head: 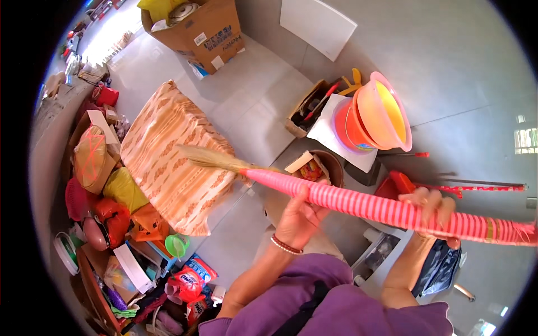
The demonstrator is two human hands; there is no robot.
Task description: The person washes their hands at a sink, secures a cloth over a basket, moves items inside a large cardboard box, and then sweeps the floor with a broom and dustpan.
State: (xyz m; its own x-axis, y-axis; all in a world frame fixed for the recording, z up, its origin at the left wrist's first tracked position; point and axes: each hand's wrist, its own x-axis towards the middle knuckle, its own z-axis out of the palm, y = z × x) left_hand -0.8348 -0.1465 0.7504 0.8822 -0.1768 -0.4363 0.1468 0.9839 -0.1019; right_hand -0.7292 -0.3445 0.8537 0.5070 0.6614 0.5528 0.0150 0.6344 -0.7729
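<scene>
A long bundle wrapped in pink and red striped plastic (357,201), with straw-like bristles (206,159) at its left end, lies across both hands. My left hand (301,216) holds it from below, near the bristle end, with the thumb up against the wrap. Farther right, my right hand (435,214) is closed round the thicker part, its fingers over the top. The right tip of the bundle runs to the picture's edge. Beyond the bristles, an orange patterned cloth (176,164) covers a block-shaped thing on the floor.
At the left are heaped bags, boxes and a green plastic cup (177,245). A cardboard box (210,38) stands at the top. Red buckets and pink basins (384,113) are stacked on a white board (361,159). A round brown container (332,164) sits beneath the bundle.
</scene>
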